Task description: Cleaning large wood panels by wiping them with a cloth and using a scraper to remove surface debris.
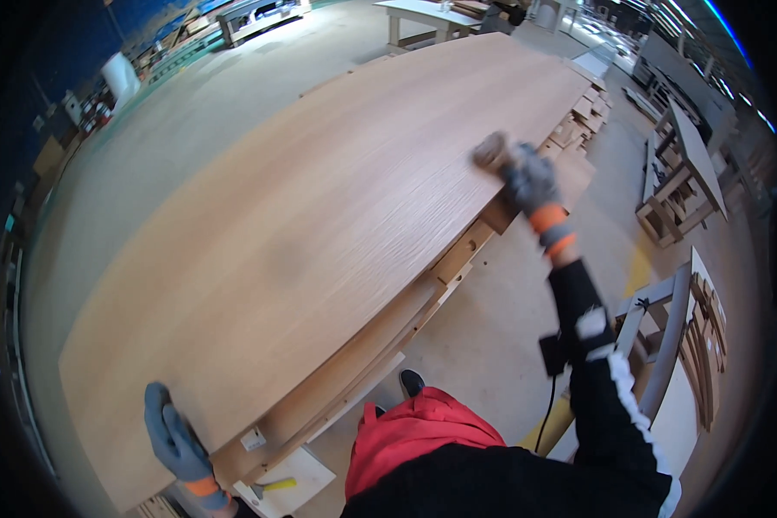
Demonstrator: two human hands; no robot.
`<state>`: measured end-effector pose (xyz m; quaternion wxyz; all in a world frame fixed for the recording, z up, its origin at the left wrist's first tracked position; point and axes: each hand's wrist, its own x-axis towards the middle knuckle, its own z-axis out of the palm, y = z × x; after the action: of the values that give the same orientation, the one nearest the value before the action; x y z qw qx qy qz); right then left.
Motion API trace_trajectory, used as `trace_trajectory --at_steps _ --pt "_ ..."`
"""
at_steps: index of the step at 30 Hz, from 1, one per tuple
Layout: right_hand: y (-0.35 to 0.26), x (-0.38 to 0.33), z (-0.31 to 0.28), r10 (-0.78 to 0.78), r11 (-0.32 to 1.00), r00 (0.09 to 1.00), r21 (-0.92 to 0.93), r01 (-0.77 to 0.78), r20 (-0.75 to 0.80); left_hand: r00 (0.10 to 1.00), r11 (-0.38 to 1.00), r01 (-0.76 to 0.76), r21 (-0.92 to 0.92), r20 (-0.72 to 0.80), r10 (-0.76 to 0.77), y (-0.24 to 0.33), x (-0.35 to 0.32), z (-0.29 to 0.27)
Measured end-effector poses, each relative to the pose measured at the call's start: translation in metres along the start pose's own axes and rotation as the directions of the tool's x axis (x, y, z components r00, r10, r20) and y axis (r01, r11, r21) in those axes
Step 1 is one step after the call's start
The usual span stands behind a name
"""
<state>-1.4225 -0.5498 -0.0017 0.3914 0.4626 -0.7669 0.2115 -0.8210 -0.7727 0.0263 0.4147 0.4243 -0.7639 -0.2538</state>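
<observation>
A large light-brown wood panel lies flat in front of me, its grain running along its length. My left hand, in a grey glove with an orange cuff, rests on the panel's near-left end, fingers stretched out. Farther off, at the panel's right edge, my right hand in a matching glove is closed round a small brown block-like thing. That thing is over the panel's surface and smeared by motion, so its exact kind and whether it touches the wood cannot be made out.
Under the panel's near edge are wooden frame parts; small wood blocks are stacked past its right edge. A yellow-handled tool lies on a white board below. Right of me stand a rack with curved wood strips and a workbench.
</observation>
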Motion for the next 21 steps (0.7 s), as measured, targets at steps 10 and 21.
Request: trace_trajectory --at_steps 10,21 --pt "-0.376 -0.030 -0.069 -0.418 0.431 0.904 0.896 0.107 0.094 0.941 0.946 -0.062 -0.319 -0.334 -0.051 0.027 0.003 0.004" --pt "-0.348 -0.018 -0.071 -0.561 -0.236 0.751 0.802 -0.548 0.348 0.787 0.999 -0.014 -0.042 -0.616 -0.015 0.049 -0.061 -0.085"
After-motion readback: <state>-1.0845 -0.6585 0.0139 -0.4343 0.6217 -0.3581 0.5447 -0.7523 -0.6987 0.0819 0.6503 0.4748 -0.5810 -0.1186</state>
